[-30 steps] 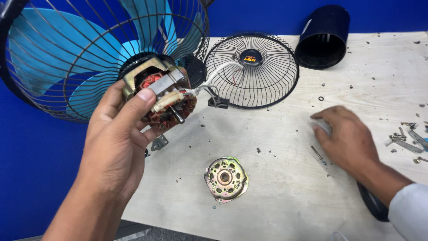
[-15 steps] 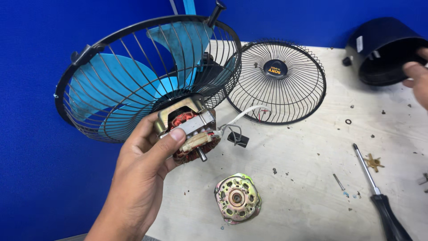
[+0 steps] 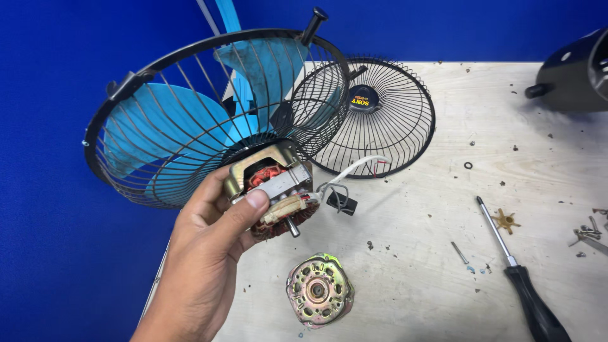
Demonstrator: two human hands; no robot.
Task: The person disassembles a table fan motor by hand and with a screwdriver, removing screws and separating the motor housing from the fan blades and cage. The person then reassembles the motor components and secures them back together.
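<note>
The left hand (image 3: 206,266) is clamping its grip around the copper-wound fan motor (image 3: 273,193), holding it above the pale wooden tabletop (image 3: 430,209), shaft pointing down-right toward the round metal end cap (image 3: 318,290); the right hand is showing nowhere.

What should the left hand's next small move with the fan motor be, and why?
Probably lower the motor toward the end cover lying on the table. The left hand holds it aloft with its shaft bare, and that cover lies just below.
</note>
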